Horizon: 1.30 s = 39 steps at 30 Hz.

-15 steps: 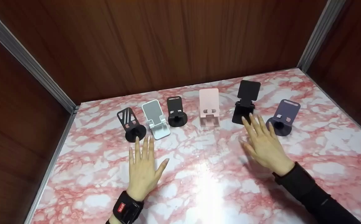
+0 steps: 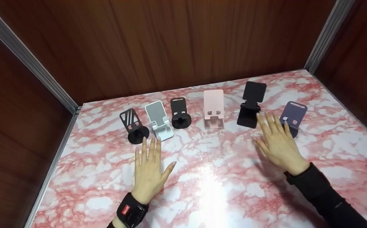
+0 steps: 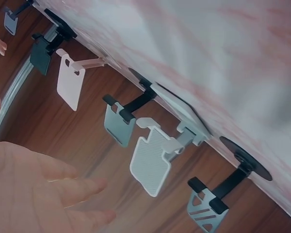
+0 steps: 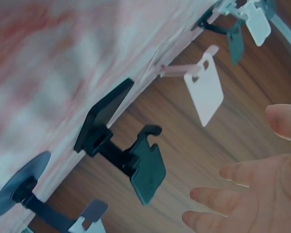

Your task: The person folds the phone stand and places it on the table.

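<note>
Several phone stands form a row across the table. My left hand [image 2: 148, 177], fingers straight and palm down, is nearest the slotted black stand [image 2: 130, 122] and the white stand [image 2: 156, 113]; it holds nothing. Straight-fingered too, my right hand [image 2: 281, 147] covers part of the purple stand [image 2: 294, 113] in the head view, beside the black square-based stand [image 2: 254, 91]. Between them stand a small black round-based stand [image 2: 178, 106] and a pink stand [image 2: 213, 101]. Both wrist views show spread fingers apart from the white stand [image 3: 150, 160] and the black square-based stand [image 4: 148, 170].
The table [image 2: 183, 177] has a red-and-white marbled top with a bright glare near the front. Brown wood-grain panels [image 2: 170, 47] enclose the back and both sides, joined by grey metal corner posts [image 2: 324, 38].
My right hand has shifted right, now hiding more of the purple stand and less of the black square-based one. My left hand has moved slightly right. The stands stay in place.
</note>
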### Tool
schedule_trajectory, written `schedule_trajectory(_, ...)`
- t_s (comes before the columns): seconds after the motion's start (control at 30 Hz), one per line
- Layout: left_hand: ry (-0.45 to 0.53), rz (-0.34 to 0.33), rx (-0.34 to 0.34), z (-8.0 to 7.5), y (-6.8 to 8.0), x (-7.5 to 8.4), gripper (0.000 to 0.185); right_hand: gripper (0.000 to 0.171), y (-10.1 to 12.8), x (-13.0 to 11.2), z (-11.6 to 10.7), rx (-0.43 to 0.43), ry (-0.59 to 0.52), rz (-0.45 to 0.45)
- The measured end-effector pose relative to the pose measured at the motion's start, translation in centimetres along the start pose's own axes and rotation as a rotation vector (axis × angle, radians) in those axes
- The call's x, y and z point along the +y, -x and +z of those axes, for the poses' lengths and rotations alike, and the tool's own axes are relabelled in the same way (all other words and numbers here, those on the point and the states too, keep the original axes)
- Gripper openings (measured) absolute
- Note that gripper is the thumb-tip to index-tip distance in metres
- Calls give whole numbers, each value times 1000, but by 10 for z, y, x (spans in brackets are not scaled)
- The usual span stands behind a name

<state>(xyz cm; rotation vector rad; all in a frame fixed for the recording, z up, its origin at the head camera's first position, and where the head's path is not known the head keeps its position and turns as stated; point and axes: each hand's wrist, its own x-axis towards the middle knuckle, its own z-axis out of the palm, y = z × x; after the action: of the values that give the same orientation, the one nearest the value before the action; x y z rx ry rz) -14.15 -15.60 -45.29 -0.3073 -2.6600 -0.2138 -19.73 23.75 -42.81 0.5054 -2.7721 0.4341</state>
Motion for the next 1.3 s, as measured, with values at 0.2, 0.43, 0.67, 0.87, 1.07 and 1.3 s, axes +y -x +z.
schedule_trajectory(0.2,10,-3,-52,0,-4,11,85,70,-4,15,-11,-34,-7,39)
schedule_trajectory(0.43,7,34,-79,2,-15,27,85,71,-9,39,-24,-50,-161,110)
schedule_trajectory(0.67,-12,90,-83,6,-24,42,85,70,-14,63,-27,62,-220,163)
schedule_trajectory(0.87,-19,120,-38,13,-29,50,84,72,-19,85,-23,112,-266,236)
schedule_trajectory(1.07,-6,125,-69,15,-33,56,85,74,-20,101,-18,198,-319,279)
schedule_trajectory(1.3,-13,167,-116,20,-37,67,83,71,-20,110,-17,294,-355,333)
